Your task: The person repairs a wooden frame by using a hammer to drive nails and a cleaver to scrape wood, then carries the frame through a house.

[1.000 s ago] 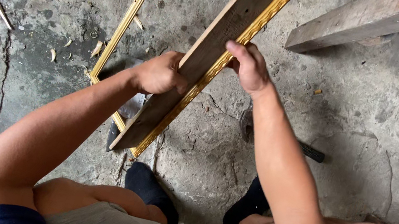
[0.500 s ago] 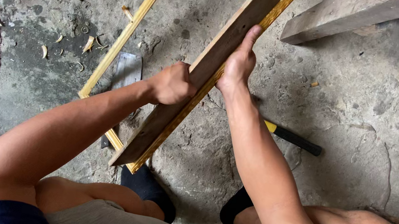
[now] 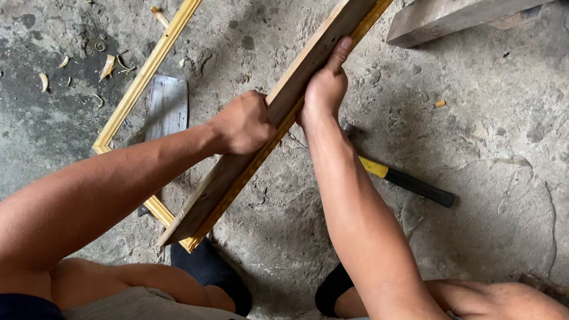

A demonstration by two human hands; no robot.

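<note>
A long wooden board [image 3: 236, 175] with a yellow moulded strip along its edge runs diagonally from top centre down to my feet. My left hand [image 3: 243, 123] grips the board at its middle. Just above it, my right hand [image 3: 325, 86] presses on the board's face with fingers stretched along the wood. The board's lower end rests near my dark shoe [image 3: 210, 266].
A yellow frame strip [image 3: 165, 50] lies on the concrete floor to the left, beside a flat metal blade [image 3: 169, 107]. A hammer with a yellow-and-black handle [image 3: 407, 181] lies under my right arm. A timber beam [image 3: 460, 9] sits top right, with wood shavings [image 3: 109, 67] scattered left.
My right hand slid up and flattened along the board. My left hand moved lower on it. The hammer came into view as my right arm shifted left.
</note>
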